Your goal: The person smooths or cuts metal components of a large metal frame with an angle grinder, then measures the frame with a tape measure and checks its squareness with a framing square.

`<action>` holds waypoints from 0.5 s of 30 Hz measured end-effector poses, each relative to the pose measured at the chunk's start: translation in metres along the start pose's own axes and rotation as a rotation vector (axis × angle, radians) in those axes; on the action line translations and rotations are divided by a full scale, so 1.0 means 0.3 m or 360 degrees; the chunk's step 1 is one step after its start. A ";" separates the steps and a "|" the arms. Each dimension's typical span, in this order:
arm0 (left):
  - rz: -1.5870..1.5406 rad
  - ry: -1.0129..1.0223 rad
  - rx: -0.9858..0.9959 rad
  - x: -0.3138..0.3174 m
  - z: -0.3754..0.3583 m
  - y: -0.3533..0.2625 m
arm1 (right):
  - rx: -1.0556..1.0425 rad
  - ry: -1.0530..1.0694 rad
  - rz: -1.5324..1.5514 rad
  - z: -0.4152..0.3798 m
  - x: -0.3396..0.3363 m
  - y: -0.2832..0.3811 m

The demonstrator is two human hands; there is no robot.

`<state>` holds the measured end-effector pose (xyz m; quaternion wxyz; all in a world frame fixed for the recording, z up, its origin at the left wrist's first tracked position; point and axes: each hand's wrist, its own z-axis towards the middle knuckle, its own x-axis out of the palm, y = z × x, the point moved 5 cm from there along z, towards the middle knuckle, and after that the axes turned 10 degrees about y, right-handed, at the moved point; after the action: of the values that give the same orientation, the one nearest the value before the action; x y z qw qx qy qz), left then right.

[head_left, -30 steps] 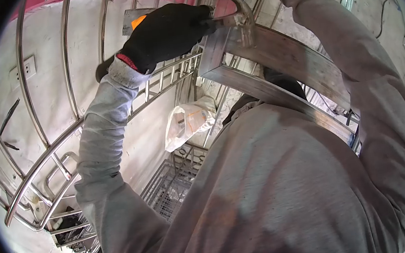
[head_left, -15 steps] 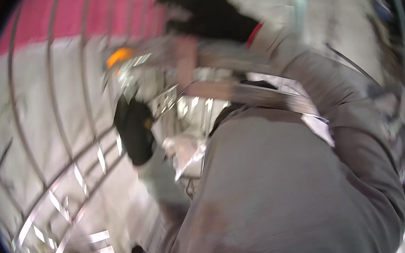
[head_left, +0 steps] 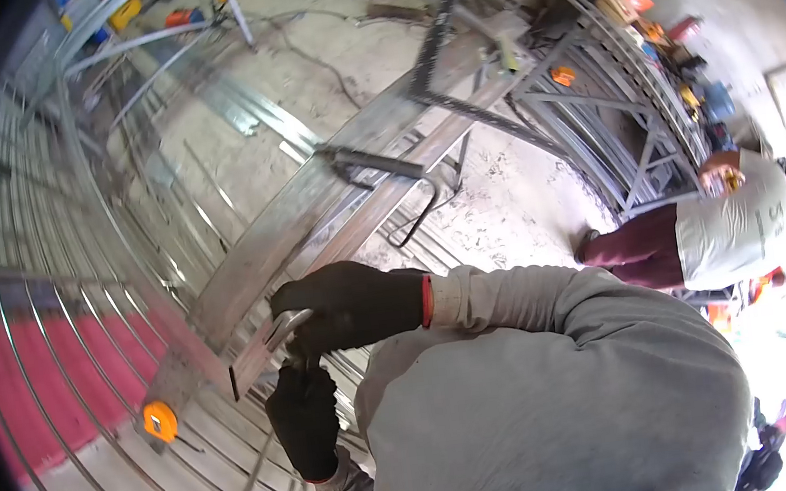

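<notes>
My right hand (head_left: 361, 305), in a black glove with a red cuff, is closed round a small bright metal piece (head_left: 288, 329) at the near end of the steel tubes. Just below it, my left hand (head_left: 304, 420), gloved in black too, has its fingers curled up against the right hand. What the left fingers hold between the two hands I cannot make out. A square steel tube (head_left: 258, 356) ends beside both hands. Left of them, an orange tape measure (head_left: 159, 422) rests at the end of a wide steel beam (head_left: 258, 251).
A dark bar with a bent rod (head_left: 374, 165) lies across the beams. Thin metal bars (head_left: 69, 379) run in rows at left, with a pink panel (head_left: 59, 380) behind. Another person (head_left: 730, 226) stands at right near a steel rack (head_left: 607, 124). A chain (head_left: 435, 56) crosses the beams.
The view has swung round and sharpened, bringing the rack and the other person into sight. My hands, apart before, are now together at the tube's end.
</notes>
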<state>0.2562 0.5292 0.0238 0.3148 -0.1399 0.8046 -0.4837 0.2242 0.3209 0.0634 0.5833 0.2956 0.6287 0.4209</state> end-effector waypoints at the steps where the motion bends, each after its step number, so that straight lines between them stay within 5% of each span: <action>1: 0.0123 0.0049 -0.0055 0.020 0.020 -0.050 | -0.0006 -0.0057 -0.0025 -0.041 -0.016 -0.036; 3: 0.0506 -0.0017 0.0303 0.040 0.039 -0.249 | -0.0385 -0.0656 0.0118 -0.155 -0.097 -0.072; 4: 0.0846 -0.0102 0.0622 0.049 0.032 -0.350 | -0.0261 -0.0726 0.0109 -0.196 -0.167 -0.042; 5: 0.0873 -0.0096 0.0656 0.038 0.035 -0.380 | 0.0109 -0.0728 0.0759 -0.265 -0.232 -0.011; 7: 0.0648 -0.0754 0.0951 -0.060 -0.023 -0.430 | 0.0232 -0.1076 0.0863 -0.422 -0.386 -0.026; 10: 0.0198 -0.1216 0.0835 -0.181 -0.106 -0.426 | 0.0159 -0.1805 0.0911 -0.710 -0.643 -0.209; 11: 0.0257 -0.1292 0.0810 -0.234 -0.112 -0.400 | -0.0281 -0.2081 0.1437 -0.773 -0.715 -0.254; 13: 0.0136 -0.1324 0.0971 -0.272 -0.080 -0.299 | -0.0163 -0.2242 0.1306 -0.921 -0.868 -0.301; 15: -0.0205 -0.1219 0.0577 -0.250 -0.010 -0.160 | -0.0064 -0.2246 0.1140 -1.048 -1.008 -0.479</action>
<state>0.3076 0.5474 0.0942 0.5795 -0.3019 0.5211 -0.5491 -0.0237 -0.0657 0.0735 0.6786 0.6665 -0.0310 0.3073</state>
